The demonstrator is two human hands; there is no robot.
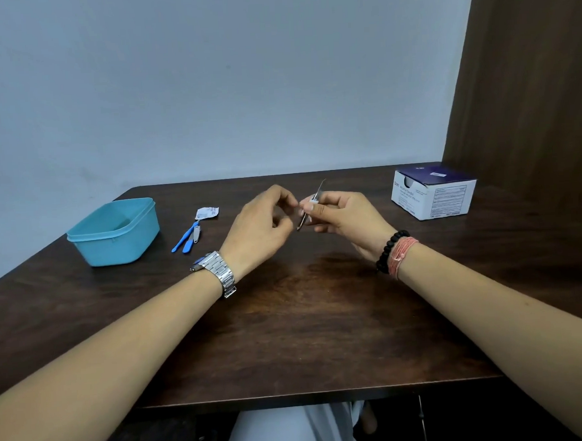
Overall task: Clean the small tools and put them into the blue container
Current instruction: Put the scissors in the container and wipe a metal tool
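clearly mid-clean: wiping step, not the drop-off yet. desk (305,320) carries the blue container (115,233) far left, lid off, well apart from the hands. white box (433,192) sits far right, label text too small to read. right hand (343,217) has its grip clamped on a thin metal tool (315,200), with a small white wipe (311,206) pressed to the shaft. left hand (262,221) has fingers curled at the wipe; can't tell if it's pinching anything. blue-handled tools (187,239) and a torn wrapper (207,212) lie near the container. next, judging: finish the wipe, carry the tool left, drop it in. container's inside partly hidden.
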